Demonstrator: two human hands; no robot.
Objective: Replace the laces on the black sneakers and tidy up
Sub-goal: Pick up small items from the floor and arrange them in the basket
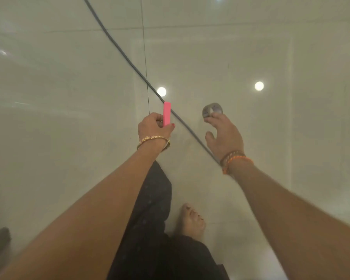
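No sneakers or laces in the head view, so you can't place them. Your left hand (155, 124) grips a flat pink strip (167, 113), fingers curled round its lower end, strip sticking up. Your right hand (222, 134) pinches a grey ring-shaped roll (212, 110) at the fingertips, thumb spread apart from it, rest of the hand loose. Both arms reach forward over a glossy pale tiled floor (69, 98). A dark cable (121, 51) runs diagonally across the floor from the top edge down behind your right wrist. Round ceiling lights reflect in the tiles (161, 91). Gold bangle (153, 140) on left wrist, orange thread band (235, 160) on right. Dark trousers (150, 219) and a bare foot (192, 219) below. Frame is blurry.
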